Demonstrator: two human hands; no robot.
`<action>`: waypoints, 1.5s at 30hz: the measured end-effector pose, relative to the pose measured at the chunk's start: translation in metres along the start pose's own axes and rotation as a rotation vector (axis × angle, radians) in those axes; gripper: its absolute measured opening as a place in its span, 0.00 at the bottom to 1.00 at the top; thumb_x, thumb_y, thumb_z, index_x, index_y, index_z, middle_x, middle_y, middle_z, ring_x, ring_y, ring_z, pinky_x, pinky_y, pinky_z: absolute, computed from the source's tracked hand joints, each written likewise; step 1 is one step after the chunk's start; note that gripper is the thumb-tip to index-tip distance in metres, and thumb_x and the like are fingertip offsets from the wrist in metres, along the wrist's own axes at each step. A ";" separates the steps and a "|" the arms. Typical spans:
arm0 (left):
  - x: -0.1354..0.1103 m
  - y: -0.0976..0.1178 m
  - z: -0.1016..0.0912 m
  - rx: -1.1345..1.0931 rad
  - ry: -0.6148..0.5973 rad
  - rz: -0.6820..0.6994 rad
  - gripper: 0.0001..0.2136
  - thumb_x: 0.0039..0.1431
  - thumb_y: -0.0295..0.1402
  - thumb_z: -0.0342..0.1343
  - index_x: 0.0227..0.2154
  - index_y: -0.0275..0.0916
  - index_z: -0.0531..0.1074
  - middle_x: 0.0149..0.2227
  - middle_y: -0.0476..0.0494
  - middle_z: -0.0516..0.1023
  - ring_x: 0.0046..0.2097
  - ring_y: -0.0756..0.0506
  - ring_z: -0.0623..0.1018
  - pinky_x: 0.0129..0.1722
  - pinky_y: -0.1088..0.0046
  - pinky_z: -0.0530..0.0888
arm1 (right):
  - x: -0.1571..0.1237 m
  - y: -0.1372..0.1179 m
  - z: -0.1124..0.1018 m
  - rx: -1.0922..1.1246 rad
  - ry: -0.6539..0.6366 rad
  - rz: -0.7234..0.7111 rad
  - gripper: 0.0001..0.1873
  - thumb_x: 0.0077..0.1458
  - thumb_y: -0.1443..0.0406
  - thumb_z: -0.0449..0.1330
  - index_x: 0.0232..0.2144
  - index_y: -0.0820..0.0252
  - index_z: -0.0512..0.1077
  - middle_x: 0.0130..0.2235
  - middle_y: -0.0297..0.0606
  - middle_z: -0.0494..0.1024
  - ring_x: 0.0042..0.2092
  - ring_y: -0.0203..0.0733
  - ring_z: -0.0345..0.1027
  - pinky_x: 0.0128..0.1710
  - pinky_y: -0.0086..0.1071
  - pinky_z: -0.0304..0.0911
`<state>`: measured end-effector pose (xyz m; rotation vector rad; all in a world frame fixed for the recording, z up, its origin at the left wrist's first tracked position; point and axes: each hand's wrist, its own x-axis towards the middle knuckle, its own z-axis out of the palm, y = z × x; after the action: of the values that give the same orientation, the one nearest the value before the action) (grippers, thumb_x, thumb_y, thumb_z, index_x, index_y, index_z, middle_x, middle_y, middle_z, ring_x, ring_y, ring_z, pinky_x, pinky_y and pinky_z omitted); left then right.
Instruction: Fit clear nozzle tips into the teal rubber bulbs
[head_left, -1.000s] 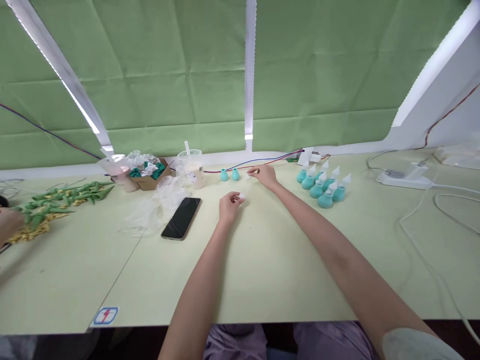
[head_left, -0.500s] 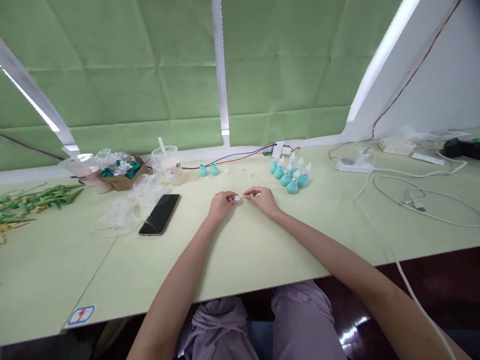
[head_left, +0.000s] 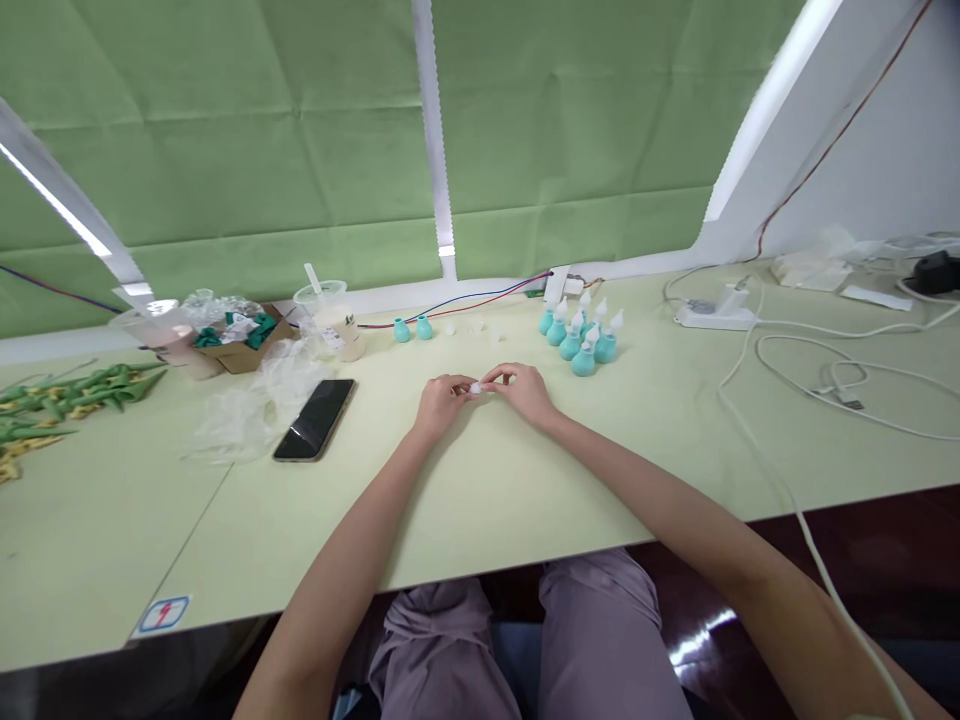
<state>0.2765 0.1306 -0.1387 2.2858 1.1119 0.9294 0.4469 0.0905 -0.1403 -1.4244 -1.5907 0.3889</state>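
My left hand point(head_left: 444, 402) pinches a small white plastic piece point(head_left: 475, 388) between thumb and fingertips, just above the table. From the other side, the fingertips of my right hand point(head_left: 523, 392) are closed on the same piece. Its exact shape is too small to make out. To the right of my hands stands a cluster of several turquoise bulbs point(head_left: 583, 364) with pointed white tips. Two turquoise bulbs without tips point(head_left: 424, 329) stand farther back, left of centre. A few small whitish pieces point(head_left: 497, 337) lie beside them on the table.
A black phone point(head_left: 315, 420) lies left of my hands, beside crumpled clear plastic bags point(head_left: 238, 420). Behind are a drink cup with a straw point(head_left: 341, 325) and an open cardboard box point(head_left: 247, 352). Green-yellow items point(head_left: 90, 393) lie far left. A power strip point(head_left: 716, 316) and white cables point(head_left: 832, 405) occupy the right.
My right hand has moved left, so its fingertips now meet the white piece held in my left hand. The camera view has shifted slightly.
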 end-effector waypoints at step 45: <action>-0.006 0.005 0.005 0.446 0.157 0.470 0.08 0.59 0.30 0.51 0.36 0.41 0.76 0.28 0.47 0.77 0.31 0.49 0.71 0.30 0.72 0.64 | 0.003 0.014 -0.016 0.858 -0.484 0.466 0.16 0.33 0.63 0.72 0.28 0.63 0.77 0.35 0.39 0.78 0.39 0.39 0.72 0.41 0.28 0.68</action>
<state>0.2798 0.1223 -0.1411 2.9692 0.9266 1.1378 0.4680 0.0918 -0.1416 -1.0208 -1.1577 1.5739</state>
